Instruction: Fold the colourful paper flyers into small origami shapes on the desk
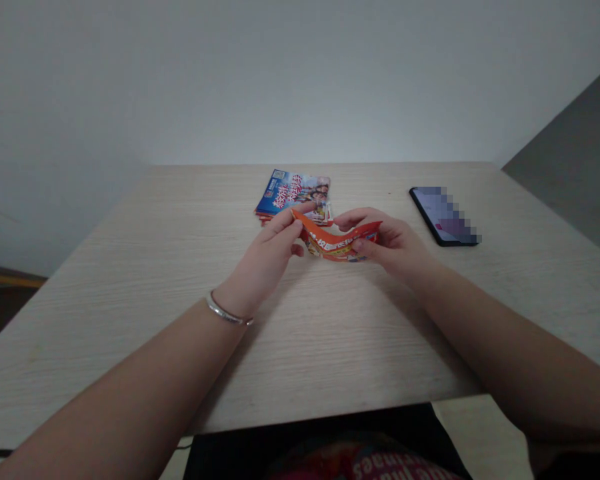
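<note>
A printed orange leaflet (330, 245) is bowed in the middle, raised over the table between both hands. My left hand (267, 257) pinches its left end between thumb and fingers, and a silver bracelet circles that wrist. On the other end, my right hand (393, 247) has its thumb against the near face and fingers behind. Just beyond the left fingers lies a small stack of colourful leaflets (295, 190), the top one blue with red and white lettering. The fingertips partly cover its near edge; I cannot tell whether they touch it.
A black phone (443, 217), its screen partly pixelated, lies at the right rear of the light wooden table (180, 233). A pale wall (300, 80) rises behind the table's back edge. Dark clothing with red print (380, 460) shows at the near edge.
</note>
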Demonstrator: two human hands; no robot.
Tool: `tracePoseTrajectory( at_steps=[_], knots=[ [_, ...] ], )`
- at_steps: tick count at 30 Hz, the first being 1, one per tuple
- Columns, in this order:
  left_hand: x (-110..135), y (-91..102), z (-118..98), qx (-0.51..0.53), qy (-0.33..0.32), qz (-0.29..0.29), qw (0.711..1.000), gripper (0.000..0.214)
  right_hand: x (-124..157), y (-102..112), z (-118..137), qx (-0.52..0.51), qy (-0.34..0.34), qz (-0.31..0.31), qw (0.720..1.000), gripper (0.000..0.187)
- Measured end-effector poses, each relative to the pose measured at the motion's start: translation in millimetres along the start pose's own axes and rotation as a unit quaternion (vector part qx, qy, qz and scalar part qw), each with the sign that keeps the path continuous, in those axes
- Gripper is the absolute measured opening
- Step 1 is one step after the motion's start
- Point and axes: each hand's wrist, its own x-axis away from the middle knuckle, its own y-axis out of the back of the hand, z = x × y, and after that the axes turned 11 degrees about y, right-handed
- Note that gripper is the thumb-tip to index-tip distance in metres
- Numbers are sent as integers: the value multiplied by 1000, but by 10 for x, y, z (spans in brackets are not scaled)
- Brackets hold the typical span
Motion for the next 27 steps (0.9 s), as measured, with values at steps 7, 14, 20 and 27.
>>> tracePoseTrajectory(
  at_steps=[7,14,20,27],
  knots=[
    [25,-74,-6,39,-7,45,998,28,6,-162,56,-108,-44,-62,991,28],
    [44,-48,37,-28,-54,33,998,33,-45,-158,61,-77,-66,-65,993,18],
    [77,-74,45,-18,-78,103,991,39,-57,-161,28,-100,-101,-114,983,28],
    [127,-84,29,23,-16,171,985,59,-66,-178,1,-133,-109,-152,973,25]
  ],
)
